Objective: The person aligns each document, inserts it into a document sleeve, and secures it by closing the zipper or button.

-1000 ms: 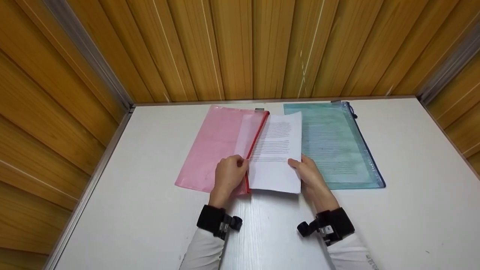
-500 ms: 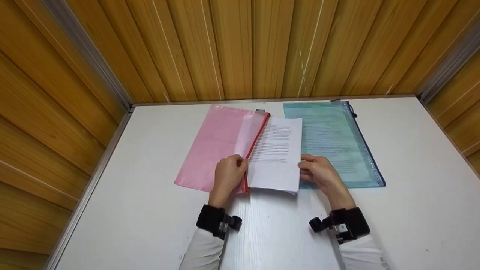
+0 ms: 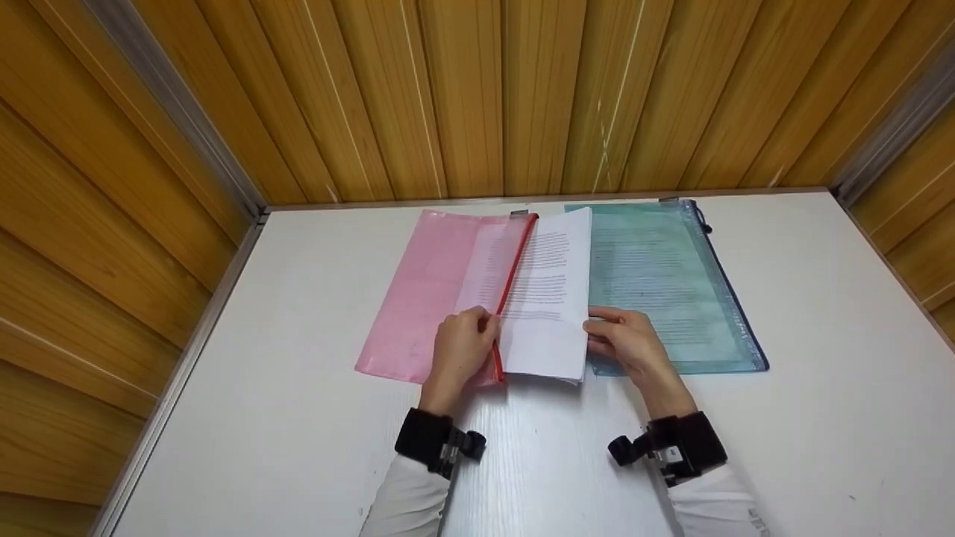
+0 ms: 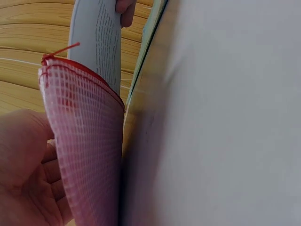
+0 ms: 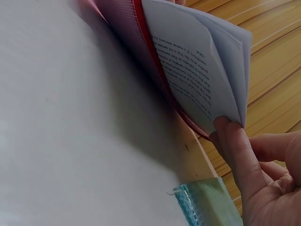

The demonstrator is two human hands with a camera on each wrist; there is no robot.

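Nearest the camera in the head view, two white sleeves with black wrist mounts came in over the white table (image 3: 246, 418). The left hand (image 3: 460, 349) sat at the near end of the pink mesh pouch (image 3: 433, 291), fingers curled, pinching the upper layer by the red zipper edge (image 3: 509, 287) and lifting it. The left wrist view showed the pink mesh (image 4: 87, 150) bowed up off the table, hand (image 4: 26, 174) gripping it from the side, red thread at the top corner.

The right hand (image 3: 629, 343) was just right of the stack of printed sheets (image 3: 550, 298), thumb and fingers pinching the stack's right edge near its lower corner. In the right wrist view the thumb (image 5: 233, 146) pressed on the corner of the sheets (image 5: 197, 75), which fanned apart a little, other fingers curled behind. Sheets' left part was already under the lifted pink layer, inside the pouch mouth; the right part stuck out, overlapping the left margin of the green pouch. Text lines on the top sheet visible, not readable.

Further right and back, the green mesh pouch (image 3: 671, 283) lay flat with printed paper showing through it, dark blue zipper along its right side, pull at the far end. Its near corner showed in the right wrist view (image 5: 207, 202). Both pouches reached almost to the table's far edge.

Beyond that, a wooden slat wall (image 3: 477, 97) on three sides, with metal strips at the corners.
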